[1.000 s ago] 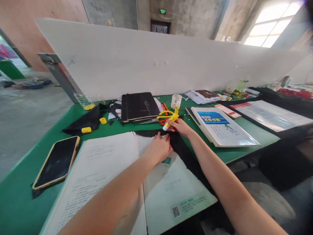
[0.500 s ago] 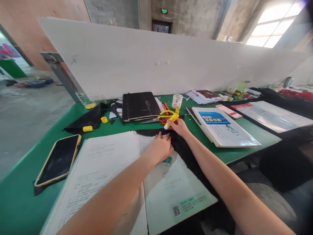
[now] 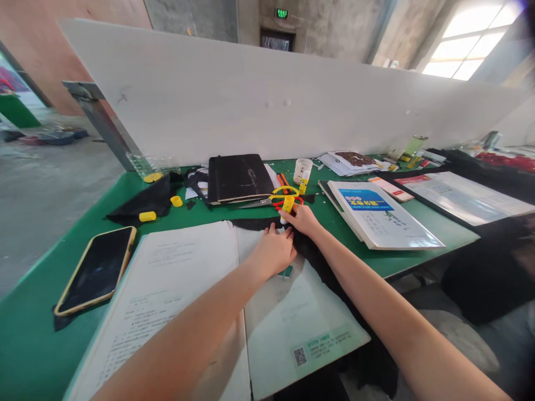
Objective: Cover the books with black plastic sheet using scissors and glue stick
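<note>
An open book [image 3: 200,262] lies in front of me, its cover spread to the right over black cloth [image 3: 321,264]. My left hand [image 3: 273,249] rests on the top part of that cover, fingers stretched toward the cloth edge. In my right hand [image 3: 304,219] is a yellow glue stick [image 3: 287,205], held between thumb and fingers, its white end down near the cloth at the cover's upper edge. Whether the tip touches the cloth I cannot tell. Just behind it lie scissors [image 3: 267,201] with yellow and red handles.
A phone [image 3: 97,270] lies left of the book, with yellow caps [image 3: 147,216] beyond it. A black notebook [image 3: 239,178], a plastic cup [image 3: 302,170] and a second glue stick [image 3: 304,182] stand behind. Blue-and-white books [image 3: 380,214] lie right. A white partition [image 3: 251,106] bounds the table's back.
My right hand has tipped the glue stick from a slant to nearly upright, shifting it slightly left and down. My left hand stays on the cover. The view has shifted a little.
</note>
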The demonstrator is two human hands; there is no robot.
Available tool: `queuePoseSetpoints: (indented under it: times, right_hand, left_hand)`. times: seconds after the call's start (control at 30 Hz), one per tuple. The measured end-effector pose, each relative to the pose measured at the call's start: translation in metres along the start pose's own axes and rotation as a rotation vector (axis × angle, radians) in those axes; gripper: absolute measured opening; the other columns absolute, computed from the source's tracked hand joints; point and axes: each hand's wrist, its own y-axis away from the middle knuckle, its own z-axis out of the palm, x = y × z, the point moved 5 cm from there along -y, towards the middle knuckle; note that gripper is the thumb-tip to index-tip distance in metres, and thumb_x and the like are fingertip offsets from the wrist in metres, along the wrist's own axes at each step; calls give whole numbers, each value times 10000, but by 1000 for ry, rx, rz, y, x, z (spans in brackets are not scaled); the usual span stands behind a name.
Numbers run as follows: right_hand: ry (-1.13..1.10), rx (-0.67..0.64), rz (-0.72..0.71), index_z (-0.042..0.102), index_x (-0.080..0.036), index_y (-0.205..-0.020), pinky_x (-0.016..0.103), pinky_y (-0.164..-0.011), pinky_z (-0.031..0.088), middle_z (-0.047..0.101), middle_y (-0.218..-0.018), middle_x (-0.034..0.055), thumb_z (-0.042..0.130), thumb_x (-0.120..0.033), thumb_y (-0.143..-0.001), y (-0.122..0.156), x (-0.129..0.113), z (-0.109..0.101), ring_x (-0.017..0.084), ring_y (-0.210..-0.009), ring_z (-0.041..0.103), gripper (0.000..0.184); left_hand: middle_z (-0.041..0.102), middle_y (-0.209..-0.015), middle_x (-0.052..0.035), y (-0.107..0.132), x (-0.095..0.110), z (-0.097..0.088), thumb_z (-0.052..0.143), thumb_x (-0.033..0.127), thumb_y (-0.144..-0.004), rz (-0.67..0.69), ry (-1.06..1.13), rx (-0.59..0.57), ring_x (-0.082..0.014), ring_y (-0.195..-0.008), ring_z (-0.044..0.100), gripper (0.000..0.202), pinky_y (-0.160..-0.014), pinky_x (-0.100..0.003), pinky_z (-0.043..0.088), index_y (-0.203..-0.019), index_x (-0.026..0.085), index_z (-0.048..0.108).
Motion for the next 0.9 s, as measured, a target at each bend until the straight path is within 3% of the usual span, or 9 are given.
queuePoseSetpoints:
  times: [0.17,0.27,0.33,0.43,0.53,0.63,0.73,0.9]
  right_hand:
    - [-11,-14,-49,643,-163,-766,226,-517,332,612,-619,13,519,-522,-832,3,-6,1,121,-543,523,386]
    - [-125,25,43,634,-164,-693,233,-515,366,595,-575,13,613,-536,-759,1,2,3,136,-543,541,379]
    - [-239,62,123,651,-162,-760,237,-531,420,633,-627,29,591,-542,-776,-2,10,5,155,-591,590,385]
    - [-326,120,175,631,-159,-964,251,-551,484,690,-830,71,408,-563,-877,-4,20,5,169,-686,647,469]
    - [-343,148,191,630,-169,-943,268,-561,493,691,-836,82,470,-576,-843,-3,22,1,187,-693,652,449]
    - [-213,145,150,643,-179,-801,264,-570,454,671,-706,68,554,-547,-801,0,16,-5,189,-650,631,378]
    - [3,94,75,629,-177,-727,243,-539,379,638,-627,44,513,-548,-823,3,5,-8,162,-592,591,401]
    - [178,24,33,635,-191,-774,241,-507,292,651,-690,37,490,-585,-825,4,-5,-3,154,-616,575,423]
  left_hand:
    - [538,-1323,-110,0,1,-2,373,271,-905,11,1,13,-389,-1203,456,443,-962,-537,389,-1299,122,510]
    - [557,-1298,-107,0,1,-2,362,268,-908,21,3,26,-352,-1172,494,426,-977,-503,386,-1270,121,531]
    - [540,-1318,-120,-1,0,-1,350,262,-912,32,-2,29,-323,-1162,509,426,-990,-480,380,-1263,105,533]
    - [518,-1344,-127,-1,-2,2,352,250,-909,35,-18,35,-313,-1181,503,433,-990,-463,386,-1278,94,518]
    - [525,-1340,-113,-1,-4,4,371,247,-902,21,-32,53,-340,-1204,481,429,-972,-470,400,-1278,106,523]
    - [529,-1333,-121,-1,-4,4,368,250,-907,27,-36,65,-348,-1206,477,413,-961,-482,409,-1252,106,545]
    - [532,-1327,-133,-1,-3,3,354,252,-912,25,-30,58,-348,-1196,484,415,-956,-493,412,-1241,93,551]
    - [545,-1312,-122,-1,0,-1,356,242,-904,26,-19,26,-339,-1153,508,419,-973,-494,396,-1247,100,549]
